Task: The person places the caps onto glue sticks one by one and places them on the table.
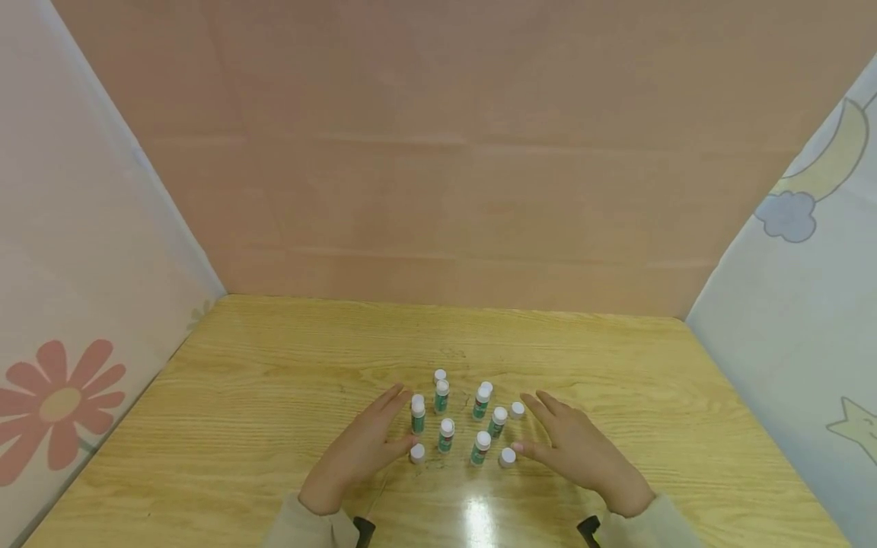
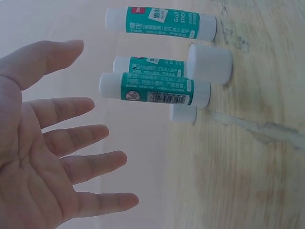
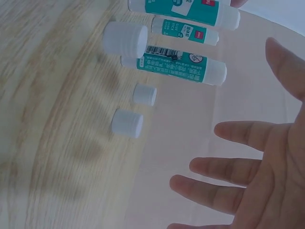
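Observation:
Several green glue sticks [image 1: 446, 438] with white ends stand upright on the wooden table between my two hands. Loose white caps [image 1: 507, 457] sit around them. My left hand [image 1: 366, 443] is at the left of the group, fingers spread and straight, nearest a glue stick [image 1: 418, 418] and a cap [image 1: 417, 454]. On the other side my right hand [image 1: 578, 445] has its fingers extended, thumb close to a cap; whether it touches cannot be told. Both palms hold nothing: the left wrist view shows the left palm [image 2: 38, 162], the right wrist view the right palm [image 3: 279, 176].
A wooden table [image 1: 274, 365] with a worn mark [image 2: 267, 129] lies beneath everything. Behind it rises a brownish backdrop [image 1: 452, 190]. A flower-printed sheet [image 1: 103, 228] hangs at the left, a moon-and-star sheet [image 1: 788, 320] at the right.

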`<action>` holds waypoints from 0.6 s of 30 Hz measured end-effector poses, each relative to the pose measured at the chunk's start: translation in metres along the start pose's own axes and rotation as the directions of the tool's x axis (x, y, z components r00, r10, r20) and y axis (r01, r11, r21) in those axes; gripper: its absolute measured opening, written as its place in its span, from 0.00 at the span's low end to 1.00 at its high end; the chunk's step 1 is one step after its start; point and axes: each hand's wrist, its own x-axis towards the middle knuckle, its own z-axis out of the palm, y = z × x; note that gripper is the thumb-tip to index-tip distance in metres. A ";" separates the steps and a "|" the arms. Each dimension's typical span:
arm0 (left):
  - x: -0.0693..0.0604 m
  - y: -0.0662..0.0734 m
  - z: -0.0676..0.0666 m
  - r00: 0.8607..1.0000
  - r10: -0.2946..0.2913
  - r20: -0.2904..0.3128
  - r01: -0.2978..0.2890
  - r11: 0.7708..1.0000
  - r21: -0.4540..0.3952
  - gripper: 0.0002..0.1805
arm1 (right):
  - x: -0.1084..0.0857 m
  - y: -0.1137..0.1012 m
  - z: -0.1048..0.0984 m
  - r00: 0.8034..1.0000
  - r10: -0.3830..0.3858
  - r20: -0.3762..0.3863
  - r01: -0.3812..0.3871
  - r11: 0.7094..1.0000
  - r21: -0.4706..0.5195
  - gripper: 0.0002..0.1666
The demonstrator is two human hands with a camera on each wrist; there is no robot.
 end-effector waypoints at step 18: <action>0.002 -0.006 0.006 1.000 -0.017 0.009 0.017 0.999 -0.040 0.32 | 0.000 0.004 0.004 1.000 0.003 0.002 -0.003 1.000 0.004 0.43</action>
